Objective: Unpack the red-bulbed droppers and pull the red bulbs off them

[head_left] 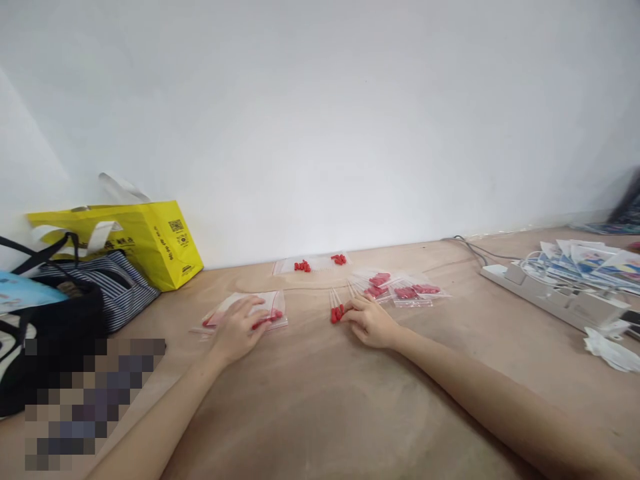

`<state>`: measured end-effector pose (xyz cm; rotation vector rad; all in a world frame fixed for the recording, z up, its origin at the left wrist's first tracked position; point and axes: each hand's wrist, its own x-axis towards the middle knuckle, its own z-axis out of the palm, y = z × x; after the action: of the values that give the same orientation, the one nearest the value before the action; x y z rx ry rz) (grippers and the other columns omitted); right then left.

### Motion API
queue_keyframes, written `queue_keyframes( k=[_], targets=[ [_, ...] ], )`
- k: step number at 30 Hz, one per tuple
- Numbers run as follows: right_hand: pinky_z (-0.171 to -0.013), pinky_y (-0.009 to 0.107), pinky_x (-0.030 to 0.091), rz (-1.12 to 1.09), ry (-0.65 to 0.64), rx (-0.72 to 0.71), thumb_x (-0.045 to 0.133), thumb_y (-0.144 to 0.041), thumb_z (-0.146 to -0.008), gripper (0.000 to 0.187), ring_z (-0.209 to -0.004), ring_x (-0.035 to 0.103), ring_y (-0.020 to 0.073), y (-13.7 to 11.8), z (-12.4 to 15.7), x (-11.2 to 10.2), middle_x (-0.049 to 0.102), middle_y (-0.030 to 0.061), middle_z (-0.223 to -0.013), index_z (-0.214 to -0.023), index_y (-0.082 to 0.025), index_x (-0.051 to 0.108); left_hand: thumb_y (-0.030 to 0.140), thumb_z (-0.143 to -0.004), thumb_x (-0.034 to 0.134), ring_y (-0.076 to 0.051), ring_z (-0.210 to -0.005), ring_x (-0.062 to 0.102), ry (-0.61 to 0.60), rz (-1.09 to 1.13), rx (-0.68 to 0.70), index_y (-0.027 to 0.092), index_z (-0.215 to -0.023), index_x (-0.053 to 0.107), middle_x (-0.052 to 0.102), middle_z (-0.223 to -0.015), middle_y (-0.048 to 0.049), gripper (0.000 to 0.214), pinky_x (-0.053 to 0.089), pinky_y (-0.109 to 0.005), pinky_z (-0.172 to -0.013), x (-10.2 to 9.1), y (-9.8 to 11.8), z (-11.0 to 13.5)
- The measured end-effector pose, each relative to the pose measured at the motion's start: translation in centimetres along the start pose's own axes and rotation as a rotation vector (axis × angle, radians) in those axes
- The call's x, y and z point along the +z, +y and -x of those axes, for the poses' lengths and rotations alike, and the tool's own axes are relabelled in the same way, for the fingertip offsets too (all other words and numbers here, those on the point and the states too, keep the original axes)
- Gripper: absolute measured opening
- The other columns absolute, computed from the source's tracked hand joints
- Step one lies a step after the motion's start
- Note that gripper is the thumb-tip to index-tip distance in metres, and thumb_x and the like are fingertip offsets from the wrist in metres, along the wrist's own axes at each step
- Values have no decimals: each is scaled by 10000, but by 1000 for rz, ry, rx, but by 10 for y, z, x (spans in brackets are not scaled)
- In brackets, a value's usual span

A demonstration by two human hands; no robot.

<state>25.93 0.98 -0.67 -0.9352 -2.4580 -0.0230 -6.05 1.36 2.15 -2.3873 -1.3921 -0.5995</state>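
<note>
My left hand (239, 330) lies with its fingers stretched and apart over a stack of clear zip bags (223, 303); red pieces show inside, partly under the fingers. My right hand (370, 321) is closed, its fingertips at a small group of thin pale sticks with red ends (336, 313) on the table. Some sticks reach out from behind its fingers, and the exact grip is partly hidden. Just beyond that hand lie several clear bags with red-ended sticks in them (406, 293).
Farther back, a clear bag (320, 265) bears two clusters of red pieces. A yellow bag (170, 247), a striped pouch (133, 287) and a black bag (75, 333) stand left. At right are a power strip (545, 300), printed packets (595, 260) and crumpled white tissue (613, 350).
</note>
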Motion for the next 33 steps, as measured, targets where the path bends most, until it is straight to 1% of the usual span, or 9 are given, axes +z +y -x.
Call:
queue_keyframes(
  k=[3, 6, 10, 15, 21, 24, 26, 29, 33],
  targets=[
    [-813, 339, 306, 32, 8, -38, 435, -65, -690, 281, -857, 485, 176, -3, 17, 2, 569, 52, -922, -853, -198, 622, 275, -806, 416, -234, -1110, 442, -187, -32, 237, 228, -903, 630, 580, -1082, -66, 239, 255, -406, -1004, 7, 14, -7],
    [-790, 322, 326, 13, 23, -22, 430, -77, -721, 255, -840, 487, 165, -3, 26, 4, 569, 47, -904, -846, -201, 615, 164, -818, 367, -236, -1124, 439, -233, -98, 316, 177, -892, 630, 586, -1081, -100, 273, 231, -419, -1014, 15, 18, -14],
    [-783, 318, 338, -14, 58, 8, 442, -77, -727, 248, -845, 488, 163, -2, 27, 6, 571, 41, -898, -851, -208, 611, 70, -798, 341, -250, -1068, 478, -221, -190, 370, 125, -926, 607, 588, -1056, -138, 300, 313, -422, -936, 19, 27, -20],
    [-756, 325, 334, -16, 84, 50, 473, -87, -729, 208, -825, 486, 172, -2, 26, 6, 583, 38, -836, -828, -202, 614, 200, -859, 333, -226, -820, 548, -174, -230, 289, 134, -802, 589, 615, -829, -103, 271, 385, -370, -749, 12, 71, -21],
    [-736, 318, 315, -97, 110, 116, 552, -194, -729, 129, -801, 498, 171, -15, 25, 8, 601, 20, -781, -847, -203, 603, 311, -860, 329, -153, -572, 507, -276, 108, 29, 173, -613, 517, 556, -575, -7, 340, 350, -284, -603, 8, 116, -21],
    [-735, 305, 309, -160, 101, 79, 573, -203, -716, 223, -809, 502, 166, -29, 22, 8, 609, 16, -802, -939, -210, 583, 331, -843, 349, -130, -519, 479, -321, 283, -124, 174, -575, 494, 533, -529, 16, 342, 318, -255, -548, 13, 124, -20],
    [-741, 299, 304, -173, 92, 45, 566, -194, -723, 271, -830, 500, 165, -35, 19, 10, 609, 15, -815, -993, -217, 566, 333, -841, 345, -125, -522, 476, -319, 334, -150, 174, -587, 498, 534, -536, 19, 336, 317, -249, -547, 17, 125, -18],
    [-738, 292, 294, -132, 84, 18, 546, -183, -739, 254, -830, 490, 161, -39, 15, 14, 598, 14, -808, -987, -229, 572, 327, -831, 353, -131, -568, 485, -313, 353, -130, 176, -608, 509, 540, -581, 8, 311, 334, -248, -558, 17, 124, -13],
    [-716, 282, 287, -84, 93, 0, 541, -165, -731, 202, -788, 479, 152, -38, 8, 21, 578, 10, -755, -918, -219, 597, 235, -764, 429, -140, -674, 501, -312, 447, -30, 178, -705, 521, 551, -727, -14, 123, 379, -249, -619, 3, 117, -2]
  ],
)
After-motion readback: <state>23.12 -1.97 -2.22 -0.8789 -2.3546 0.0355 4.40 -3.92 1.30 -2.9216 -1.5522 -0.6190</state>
